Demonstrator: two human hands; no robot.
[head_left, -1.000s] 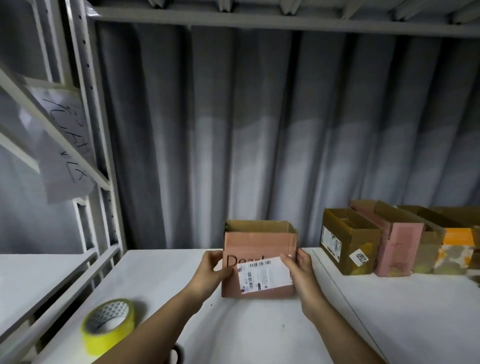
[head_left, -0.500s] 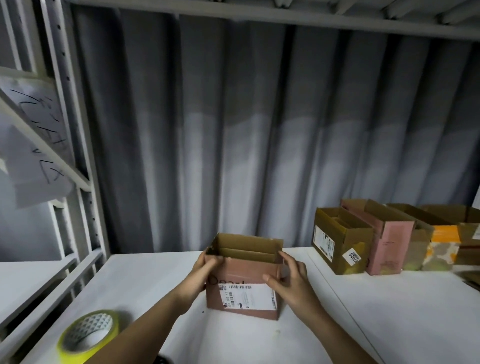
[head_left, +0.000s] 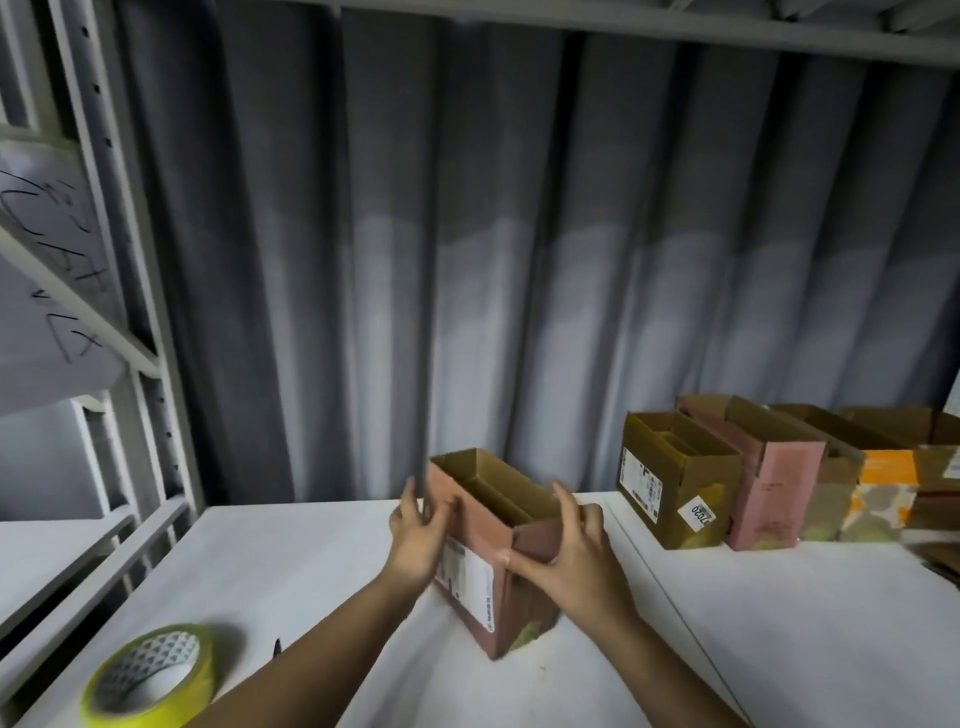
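Note:
A small pink cardboard box (head_left: 488, 530) with an open top and a white shipping label stands on the white shelf (head_left: 779, 623), turned so one corner faces me. My left hand (head_left: 418, 540) holds its left side, fingers up along the far edge. My right hand (head_left: 566, 551) grips the right end, thumb on the near face and fingers over the rim. Brown inner flaps show inside the box.
A row of open cardboard boxes (head_left: 675, 493) stands at the right against the grey curtain (head_left: 519, 260). A yellow tape roll (head_left: 150, 675) lies at the front left. A metal rack upright (head_left: 130, 260) with a handwritten paper sheet (head_left: 47, 291) stands on the left.
Both hands have turned the box from label-front toward me to corner-on, with the label now on the left face. The view has shifted slightly left.

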